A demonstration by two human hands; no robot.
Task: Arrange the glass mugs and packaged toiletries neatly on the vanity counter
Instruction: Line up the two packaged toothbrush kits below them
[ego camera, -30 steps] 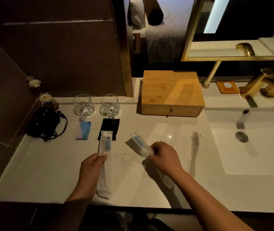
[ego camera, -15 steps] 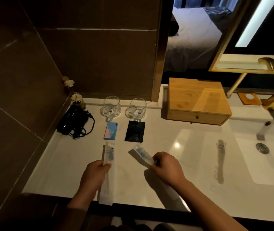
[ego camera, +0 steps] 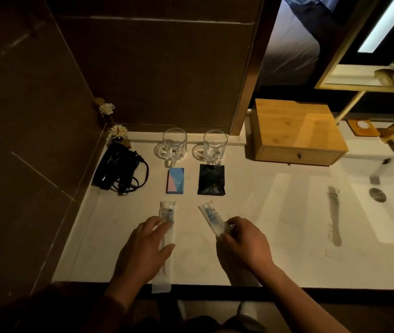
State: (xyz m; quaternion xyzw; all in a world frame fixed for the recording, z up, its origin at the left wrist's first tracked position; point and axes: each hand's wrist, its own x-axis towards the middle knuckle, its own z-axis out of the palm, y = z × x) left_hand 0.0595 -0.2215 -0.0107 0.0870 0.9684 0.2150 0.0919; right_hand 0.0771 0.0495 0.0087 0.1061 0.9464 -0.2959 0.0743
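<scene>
My left hand [ego camera: 143, 248] lies flat on one light, crinkly packet [ego camera: 167, 212] while my right hand [ego camera: 244, 241] pinches the other packet [ego camera: 210, 216] mid-length, best for slippery film.

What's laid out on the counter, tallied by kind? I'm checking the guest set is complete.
Glass mugs: 2
Clear toothbrush packets: 2
Blue and pink box: 1
Black sachet: 1
Hair dryer: 1
Wooden drawer box: 1
Total: 8
</scene>
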